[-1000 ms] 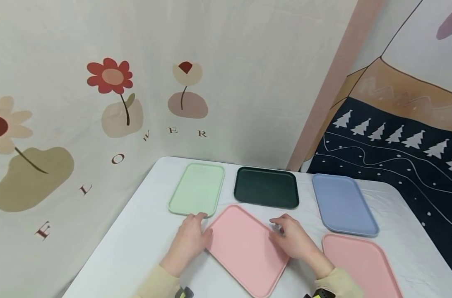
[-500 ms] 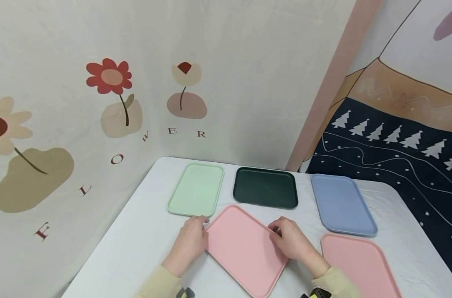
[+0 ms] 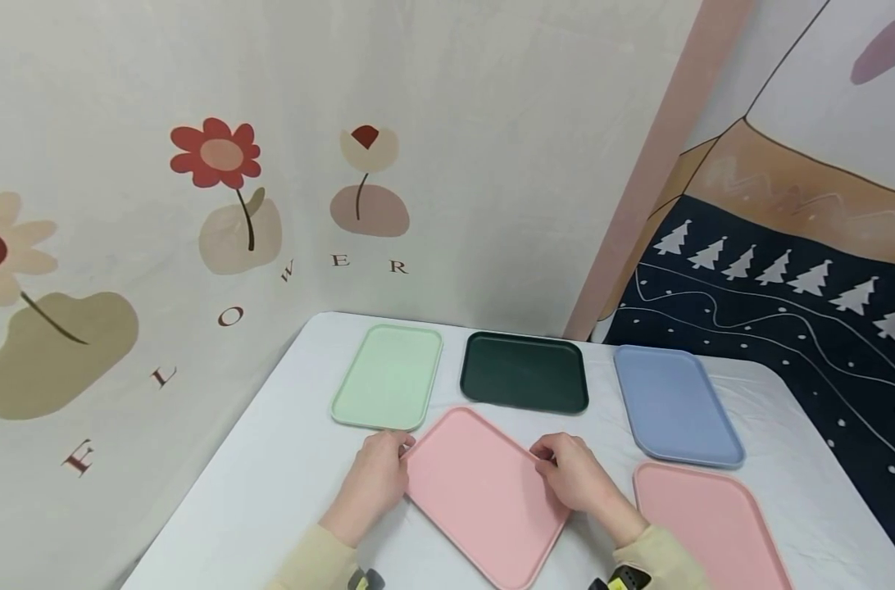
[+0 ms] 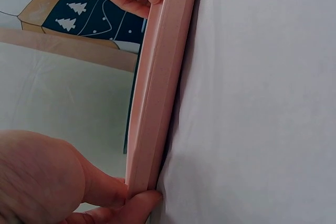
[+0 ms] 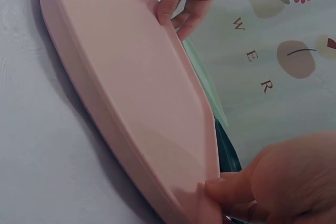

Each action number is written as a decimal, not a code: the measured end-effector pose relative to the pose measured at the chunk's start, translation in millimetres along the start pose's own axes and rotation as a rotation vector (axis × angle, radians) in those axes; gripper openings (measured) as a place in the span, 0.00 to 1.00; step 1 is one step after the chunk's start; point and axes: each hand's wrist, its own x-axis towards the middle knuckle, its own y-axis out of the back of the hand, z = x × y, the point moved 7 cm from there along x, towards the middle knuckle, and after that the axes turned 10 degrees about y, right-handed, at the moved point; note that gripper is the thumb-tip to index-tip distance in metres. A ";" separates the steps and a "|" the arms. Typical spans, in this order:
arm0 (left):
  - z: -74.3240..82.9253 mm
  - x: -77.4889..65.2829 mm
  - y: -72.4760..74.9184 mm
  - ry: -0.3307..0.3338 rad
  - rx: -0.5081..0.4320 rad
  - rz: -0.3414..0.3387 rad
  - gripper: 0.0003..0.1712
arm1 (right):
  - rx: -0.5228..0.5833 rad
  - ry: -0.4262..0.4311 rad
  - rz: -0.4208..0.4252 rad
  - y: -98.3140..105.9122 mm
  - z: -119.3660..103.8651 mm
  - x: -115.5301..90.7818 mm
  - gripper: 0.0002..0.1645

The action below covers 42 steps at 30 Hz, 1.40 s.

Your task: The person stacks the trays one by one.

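Observation:
A pink tray (image 3: 484, 496) lies at an angle in the front middle of the white table, its rim raised all round. My left hand (image 3: 374, 475) pinches its left edge, thumb inside the rim and fingers outside. On the opposite edge, my right hand (image 3: 576, 475) holds the rim the same way. In the left wrist view, the left thumb and a fingertip grip the side wall of the tray (image 4: 157, 87). The right wrist view shows the right thumb (image 5: 226, 187) over the rim, with fingers partly hidden beneath.
Behind the held tray are a light green tray (image 3: 388, 377) and a dark green tray (image 3: 524, 373). A blue tray (image 3: 679, 406) lies to the right, and a second pink tray (image 3: 713, 524) in front of it. Printed curtains (image 3: 492, 164) stand behind the table (image 3: 256, 492).
The fingers of both hands have closed round the rim of the pink tray, the right fingers curling in from a looser pose. The tray has stayed almost in place.

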 end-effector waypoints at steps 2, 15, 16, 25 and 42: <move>0.6 0.1 0.1 -0.005 -0.002 0.000 0.15 | 0.009 -0.008 -0.009 0.0 0.6 -0.5 0.11; 8.9 2.4 5.5 -0.031 -0.015 -0.027 0.19 | 0.072 -0.019 -0.031 6.8 -3.0 -4.8 0.10; 10.5 2.7 6.3 -0.037 -0.016 -0.026 0.18 | 0.075 -0.024 -0.033 7.7 -3.1 -5.5 0.10; 20.9 7.9 10.4 -0.084 -0.011 0.004 0.16 | 0.119 -0.017 -0.046 14.1 -4.7 -14.4 0.10; 22.2 16.5 -1.4 -0.062 -0.358 -0.078 0.32 | 0.170 -0.072 0.155 39.3 6.5 -35.2 0.11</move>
